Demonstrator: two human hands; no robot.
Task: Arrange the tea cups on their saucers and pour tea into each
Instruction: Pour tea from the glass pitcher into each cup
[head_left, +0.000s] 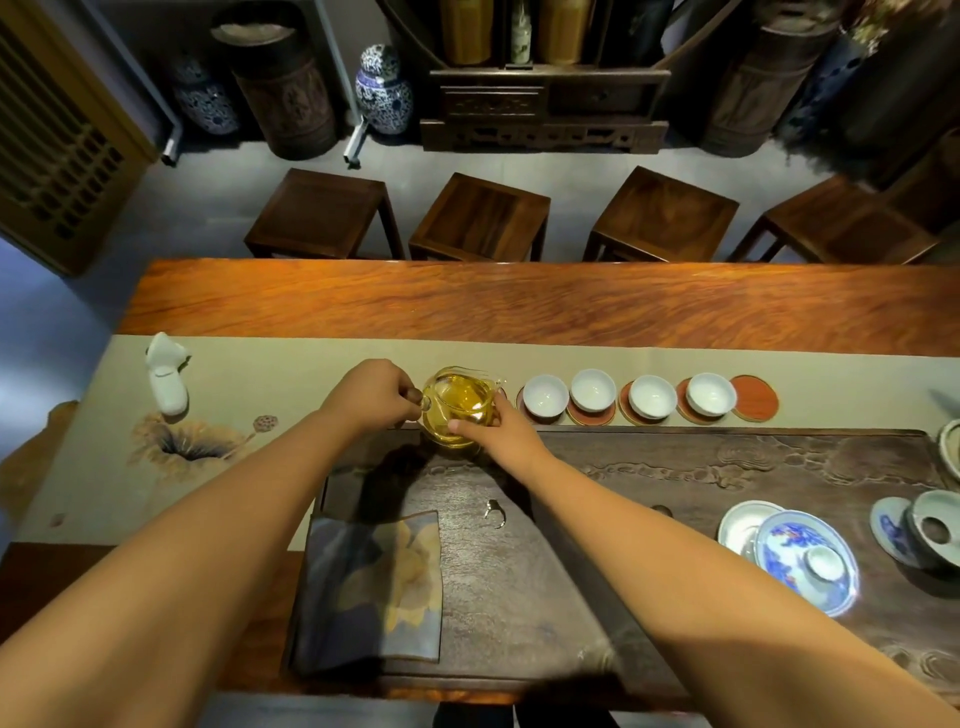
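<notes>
No readable writing or brand marks anywhere; the cloths are only showing painted flowers.

Left hand (376, 392) is curling round the handle of the clear glass pitcher of amber tea (457, 408), pinching it at the left side. Right hand (501, 423) is touching the pitcher's right wall with thumb and fingers bent around the glass, steadying it. Pitcher is sitting upright at the far left corner of the dark carved stone tea tray (675, 467), right on the tray's far edge where it meets the beige cloth runner (291, 374).

Four small white porcelain tea cups (545, 396) (593, 389) (652, 396) (710, 394) are standing in a row on the runner just right of the pitcher, all looking empty. Each is sitting off-centre on a round red-brown saucer (589, 413), overlapping it. A fifth red saucer (756, 399) is lying bare at the row's right end, just beside the last cup.

Row is running along the tray's far edge with little gap. Open runner is lying left of the pitcher, out to a white ceramic figure (165, 382). Beyond the runner, a bare strip of the reddish wooden surface (467, 306) is running to its far edge.

On the tray: folded grey-blue tea towel with yellow flower print (374, 587) near left, blue-and-white porcelain lidded bowl (805, 561) near right.
</notes>
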